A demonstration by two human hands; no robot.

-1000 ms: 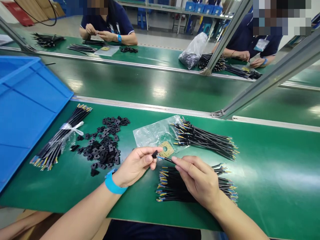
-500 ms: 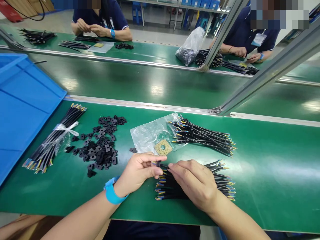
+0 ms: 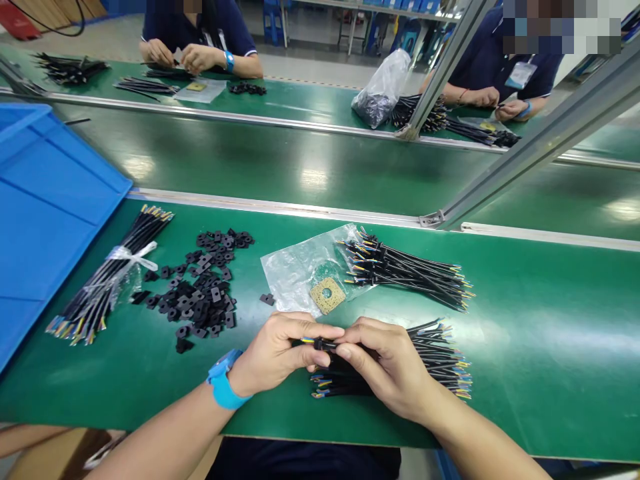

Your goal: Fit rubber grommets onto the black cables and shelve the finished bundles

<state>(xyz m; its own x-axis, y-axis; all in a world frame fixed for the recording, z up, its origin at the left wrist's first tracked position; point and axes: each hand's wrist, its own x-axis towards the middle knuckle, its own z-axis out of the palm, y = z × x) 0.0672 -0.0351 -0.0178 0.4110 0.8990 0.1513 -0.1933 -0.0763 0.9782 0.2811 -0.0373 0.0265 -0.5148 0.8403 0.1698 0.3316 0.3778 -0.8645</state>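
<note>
— What has the person got there?

— One thin black cable point(image 3: 320, 344), lifted just above the loose pile of cables point(image 3: 443, 360) at the near edge of the green mat point(image 3: 550, 347). The left hand point(image 3: 277, 353) pinches the end with the coloured wire tips between thumb and forefinger. The right hand point(image 3: 395, 373) pinches the same cable right beside it, with the fingertips of both hands almost meeting.

— And that dark bit between the fingers?

— A small black piece point(image 3: 326, 345) sitting on the cable. I can't tell whether it's fully seated, because the fingers cover most of it.

— How would you do it well?

— I'd keep both pinches close to the piece, so the thin cable stays stiff and doesn't buckle. I'd hold the coloured tips gathered and straight. I'd also keep the work raised off the pile, since those loose ends look likely to snag.

— What's within reach?

— To the left is a heap of black pieces point(image 3: 203, 287), with one stray piece point(image 3: 267, 299) nearer the hands. Further left are a tied bundle point(image 3: 107, 277) and a blue crate point(image 3: 45, 220). Just beyond the hands, a tan square pad point(image 3: 327, 295) lies on a clear bag point(image 3: 293, 267), and a second bundle point(image 3: 410, 270) rests partly on the bag's right edge.

— Who else is here?

— Two people are across the belt, well apart from this spot. One person's hands point(image 3: 193, 59) are at the far left and the other's hands point(image 3: 503, 110) at the far right, each by their own cables.
</note>
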